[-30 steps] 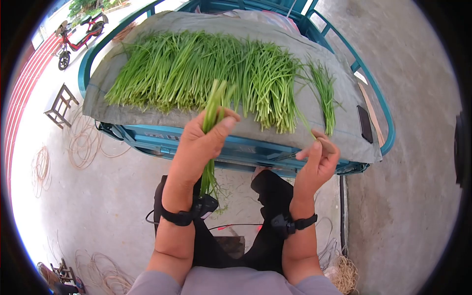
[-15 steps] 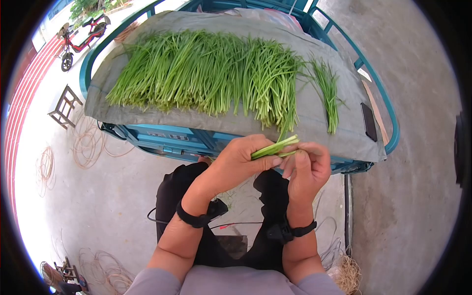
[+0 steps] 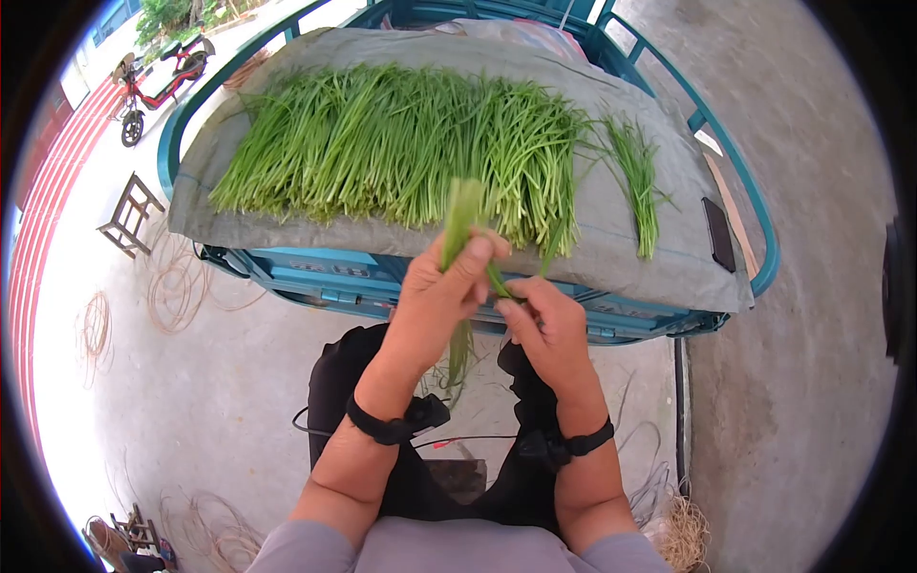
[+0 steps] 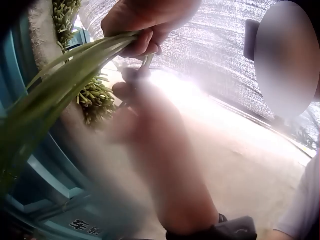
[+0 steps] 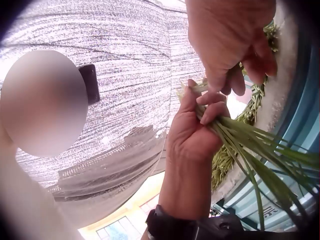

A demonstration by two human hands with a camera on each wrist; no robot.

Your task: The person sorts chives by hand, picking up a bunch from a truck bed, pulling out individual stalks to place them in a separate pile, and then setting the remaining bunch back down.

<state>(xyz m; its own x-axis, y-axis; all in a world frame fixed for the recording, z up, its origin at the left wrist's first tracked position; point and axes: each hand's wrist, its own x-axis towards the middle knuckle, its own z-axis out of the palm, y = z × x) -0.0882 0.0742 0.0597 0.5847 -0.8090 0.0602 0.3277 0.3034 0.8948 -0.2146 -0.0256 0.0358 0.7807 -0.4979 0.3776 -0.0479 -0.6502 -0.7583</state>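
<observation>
My left hand [image 3: 435, 296] grips a small bunch of garlic chives [image 3: 462, 215], pale cut ends up, leaves hanging below the fist. Beside it my right hand [image 3: 549, 329] pinches a green chive strand [image 3: 499, 281] between thumb and fingers, close to the left fingers. The right wrist view has the bunch [image 5: 260, 150] spreading out of the left hand [image 5: 197, 125], with the right hand [image 5: 230, 40] just above. Ahead, a broad row of chives [image 3: 382, 143] lies on a grey cloth [image 3: 287, 229]; a thinner pile [image 3: 635, 191] lies to its right.
The cloth covers the bed of a blue cargo tricycle [image 3: 334, 272] with side rails [image 3: 735, 191]. A phone [image 3: 717, 234] lies at the cloth's right edge. Left on the floor are a stool [image 3: 129, 215] and coiled strands [image 3: 179, 286]; a straw-coloured bundle [image 3: 686, 535] lies lower right.
The left hand swung right with the chives, tipped the cut ends toward the right hand, then raised them upright again. The right hand came in from the right to the left hand's side.
</observation>
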